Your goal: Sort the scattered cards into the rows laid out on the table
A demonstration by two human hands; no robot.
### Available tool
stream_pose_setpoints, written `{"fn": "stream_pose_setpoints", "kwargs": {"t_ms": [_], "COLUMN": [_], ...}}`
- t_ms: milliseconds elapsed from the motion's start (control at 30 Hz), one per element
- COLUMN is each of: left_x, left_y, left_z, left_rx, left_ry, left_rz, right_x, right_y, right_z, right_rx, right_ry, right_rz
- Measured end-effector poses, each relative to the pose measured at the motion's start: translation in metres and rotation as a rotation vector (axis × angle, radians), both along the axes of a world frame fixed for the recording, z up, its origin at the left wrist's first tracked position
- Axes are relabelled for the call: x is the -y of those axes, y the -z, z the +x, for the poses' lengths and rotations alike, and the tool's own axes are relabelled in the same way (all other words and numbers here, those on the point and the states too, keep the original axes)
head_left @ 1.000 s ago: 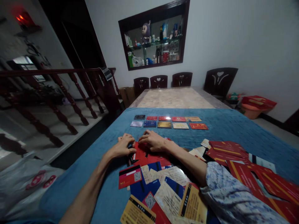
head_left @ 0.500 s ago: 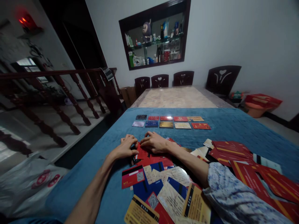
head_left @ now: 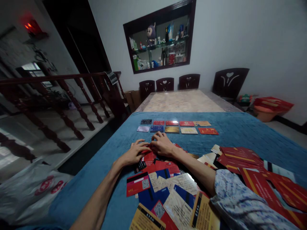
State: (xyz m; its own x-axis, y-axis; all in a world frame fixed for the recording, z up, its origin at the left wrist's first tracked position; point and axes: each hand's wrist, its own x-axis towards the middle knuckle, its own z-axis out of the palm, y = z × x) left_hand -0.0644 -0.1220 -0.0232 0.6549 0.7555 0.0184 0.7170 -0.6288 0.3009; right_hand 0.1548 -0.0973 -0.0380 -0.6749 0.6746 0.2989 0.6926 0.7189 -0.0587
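Both hands meet on a red card (head_left: 149,156) at the far end of the loose card heap (head_left: 168,185), mid-way across the blue cloth (head_left: 240,131). The left hand (head_left: 134,153) curls, pinching the card's edge, apparently to pry it off the flat pile. The right hand (head_left: 163,146) presses bent fingertips onto it; whether it grips, I cannot tell. Two tidy rows of cards (head_left: 177,126) lie face-up near the cloth's far edge.

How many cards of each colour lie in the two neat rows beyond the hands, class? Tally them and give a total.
Red cards: 4
Blue card: 1
Black card: 1
Gold or tan cards: 2
Whitish cards: 2
Total: 10
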Motion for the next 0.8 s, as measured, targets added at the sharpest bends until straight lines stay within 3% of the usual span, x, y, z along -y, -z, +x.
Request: {"fn": "stream_pose_setpoints", "kwargs": {"t_ms": [267,567,800], "left_x": [-0.002,0.004,0.007], "left_y": [0.002,-0.001,0.001], "left_z": [-0.006,0.001,0.005], "left_rx": [-0.128,-0.232,-0.177], "left_ry": [-0.091,-0.219,-0.230], "left_rz": [-0.022,0.052,0.117], "right_x": [0.002,0.002,0.005], "right_y": [-0.003,0.004,0.004], "right_z": [0.000,0.001,-0.002], "right_rx": [-0.029,-0.062,-0.015], "right_ry": [0.048,-0.053,-0.043], "right_rz": [-0.002,-0.027,-0.041]}}
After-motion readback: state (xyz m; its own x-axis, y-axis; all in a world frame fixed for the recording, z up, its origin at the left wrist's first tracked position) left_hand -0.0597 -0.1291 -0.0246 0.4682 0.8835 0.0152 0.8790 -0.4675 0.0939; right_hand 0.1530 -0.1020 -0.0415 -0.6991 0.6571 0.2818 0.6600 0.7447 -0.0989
